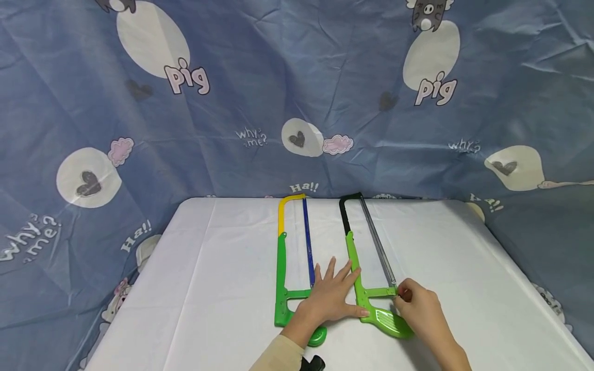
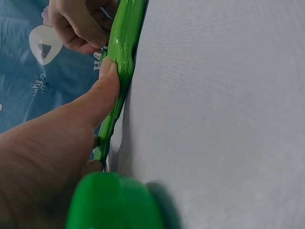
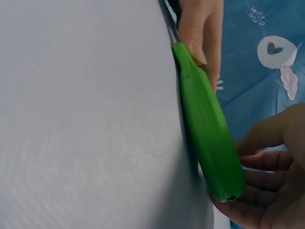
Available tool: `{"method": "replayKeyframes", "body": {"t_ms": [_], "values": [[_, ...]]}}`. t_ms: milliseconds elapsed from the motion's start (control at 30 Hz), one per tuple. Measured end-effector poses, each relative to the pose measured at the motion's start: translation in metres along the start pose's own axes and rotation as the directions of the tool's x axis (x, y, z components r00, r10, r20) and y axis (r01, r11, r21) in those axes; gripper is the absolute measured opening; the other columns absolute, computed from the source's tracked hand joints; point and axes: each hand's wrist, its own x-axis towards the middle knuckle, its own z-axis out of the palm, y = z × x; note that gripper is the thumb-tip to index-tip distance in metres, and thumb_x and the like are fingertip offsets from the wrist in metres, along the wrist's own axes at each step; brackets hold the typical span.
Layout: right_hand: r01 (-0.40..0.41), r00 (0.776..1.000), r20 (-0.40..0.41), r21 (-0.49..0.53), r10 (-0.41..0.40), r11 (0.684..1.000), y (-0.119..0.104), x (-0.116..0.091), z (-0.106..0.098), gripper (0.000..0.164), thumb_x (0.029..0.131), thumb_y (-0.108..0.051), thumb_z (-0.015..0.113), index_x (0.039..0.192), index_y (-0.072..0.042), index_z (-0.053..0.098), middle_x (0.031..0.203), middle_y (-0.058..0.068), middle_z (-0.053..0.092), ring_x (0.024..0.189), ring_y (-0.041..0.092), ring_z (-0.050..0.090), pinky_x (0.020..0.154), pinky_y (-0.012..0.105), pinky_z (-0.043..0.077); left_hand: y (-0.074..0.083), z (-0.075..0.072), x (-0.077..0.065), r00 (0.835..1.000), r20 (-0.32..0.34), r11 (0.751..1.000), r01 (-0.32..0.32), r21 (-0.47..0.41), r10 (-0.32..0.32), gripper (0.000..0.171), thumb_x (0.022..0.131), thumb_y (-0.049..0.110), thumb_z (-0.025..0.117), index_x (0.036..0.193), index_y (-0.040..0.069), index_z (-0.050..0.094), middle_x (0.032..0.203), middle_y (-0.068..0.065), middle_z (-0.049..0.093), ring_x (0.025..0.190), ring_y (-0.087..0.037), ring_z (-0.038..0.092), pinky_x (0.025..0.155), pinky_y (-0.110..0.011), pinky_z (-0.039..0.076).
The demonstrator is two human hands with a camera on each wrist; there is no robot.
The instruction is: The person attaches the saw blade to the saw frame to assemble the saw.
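1. Pinching, it seems, at a small fitting (image 1: 396, 293) by the blade's lower end, the right hand (image 1: 419, 304) has its fingers curled in; they hide most of what they hold.
2. Spread out with straight fingers, the left hand (image 1: 331, 296) grasps nothing; its thumb presses beside the handle (image 1: 390, 323) and its fingertips reach the frame.
3. Under both hands lies the light-green hacksaw (image 1: 378, 292), its front end black, its grey blade (image 1: 378, 242) running down to the crossbar.
4. Judging by this, the step in hand is adjusting the blade's fixing; the next move calls for a steady frame and small fingertip turns, the blade kept aligned.
5. Just left, partly behind the left hand, lies a darker green hacksaw (image 1: 281, 268) with a yellow front and blue blade (image 1: 309, 242).
6. Both saws rest on the white surface (image 1: 223, 268), before a patterned blue cloth (image 1: 255, 93).
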Motion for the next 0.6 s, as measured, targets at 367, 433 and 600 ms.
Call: {"method": "replayKeyframes", "body": {"t_ms": [367,433,600], "values": [[-0.207,0.976,0.136,0.325,0.171,0.923,0.011,0.004,-0.001,0.019,0.087,-0.004,0.061,0.104,0.001,0.063,0.080,0.007,0.072,0.068,0.014,0.067,0.060,0.024,0.054,0.001,0.001,0.000,1.000,0.011,1.000,0.008,-0.003,-0.008,0.099,0.080,0.074,0.062,0.159,0.027,0.026,0.167,-0.003,0.020,0.155,-0.041,0.007,0.117,-0.072,0.010],[-0.251,0.965,0.186,0.432,0.187,0.866,0.014,0.005,-0.001,0.020,0.090,-0.001,0.059,0.109,0.006,0.060,0.081,0.011,0.072,0.072,0.018,0.070,0.064,0.027,0.058,0.001,0.002,0.001,1.000,0.011,1.000,0.010,-0.002,-0.010,0.099,0.080,0.075,0.062,0.159,0.028,0.025,0.168,-0.003,0.019,0.155,-0.041,0.007,0.117,-0.072,0.010],[-0.306,0.945,0.288,0.602,0.157,0.737,0.022,0.009,-0.002,0.022,0.094,0.003,0.052,0.113,0.013,0.051,0.084,0.016,0.073,0.074,0.021,0.072,0.069,0.032,0.061,0.000,0.004,0.002,1.000,0.006,1.000,0.010,-0.003,-0.010,0.099,0.080,0.075,0.061,0.159,0.029,0.024,0.168,-0.002,0.018,0.155,-0.041,0.006,0.117,-0.072,0.009]]}}
